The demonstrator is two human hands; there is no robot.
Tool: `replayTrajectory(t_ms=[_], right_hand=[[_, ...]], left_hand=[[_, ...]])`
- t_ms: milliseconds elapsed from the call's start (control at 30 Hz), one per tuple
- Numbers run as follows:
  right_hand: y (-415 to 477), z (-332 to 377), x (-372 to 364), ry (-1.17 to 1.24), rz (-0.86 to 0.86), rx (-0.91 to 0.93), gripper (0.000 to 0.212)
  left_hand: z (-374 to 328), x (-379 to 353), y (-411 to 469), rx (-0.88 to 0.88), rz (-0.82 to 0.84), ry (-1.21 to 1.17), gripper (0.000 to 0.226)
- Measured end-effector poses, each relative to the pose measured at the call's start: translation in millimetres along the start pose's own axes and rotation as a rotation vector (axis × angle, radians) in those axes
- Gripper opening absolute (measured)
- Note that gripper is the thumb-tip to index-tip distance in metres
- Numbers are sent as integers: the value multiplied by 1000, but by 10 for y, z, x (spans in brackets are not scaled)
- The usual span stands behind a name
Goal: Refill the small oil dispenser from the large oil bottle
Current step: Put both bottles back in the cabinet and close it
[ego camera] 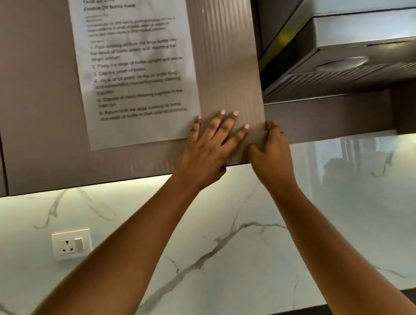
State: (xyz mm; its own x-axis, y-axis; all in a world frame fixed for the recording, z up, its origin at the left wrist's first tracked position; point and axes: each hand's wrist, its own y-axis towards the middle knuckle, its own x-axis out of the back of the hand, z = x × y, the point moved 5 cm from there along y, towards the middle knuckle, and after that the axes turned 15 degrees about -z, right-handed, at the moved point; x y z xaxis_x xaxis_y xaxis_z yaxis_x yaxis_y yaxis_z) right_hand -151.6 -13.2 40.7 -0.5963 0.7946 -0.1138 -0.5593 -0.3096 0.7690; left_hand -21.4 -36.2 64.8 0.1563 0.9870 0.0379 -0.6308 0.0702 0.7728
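Left hand [210, 143]: fingers spread flat on door [226, 62], beside sheet [136, 61].
Right hand [271, 146]: fingers curled, gripping door's right edge.

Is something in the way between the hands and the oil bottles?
No bottle shows in this view, so that cannot be told. Both hands, left hand and right hand, rest on the closed cabinet door beside the taped paper.
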Motion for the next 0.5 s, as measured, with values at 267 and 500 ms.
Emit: replayTrajectory(t_ms=[267,500], right_hand=[[0,-17,191,299,38,-87,48],[-328,259,752,731,-149,-122,32]], left_hand=[[-66,218,41,-85,-117,103,96],[11,961,19,-81,-82,-38,81]])
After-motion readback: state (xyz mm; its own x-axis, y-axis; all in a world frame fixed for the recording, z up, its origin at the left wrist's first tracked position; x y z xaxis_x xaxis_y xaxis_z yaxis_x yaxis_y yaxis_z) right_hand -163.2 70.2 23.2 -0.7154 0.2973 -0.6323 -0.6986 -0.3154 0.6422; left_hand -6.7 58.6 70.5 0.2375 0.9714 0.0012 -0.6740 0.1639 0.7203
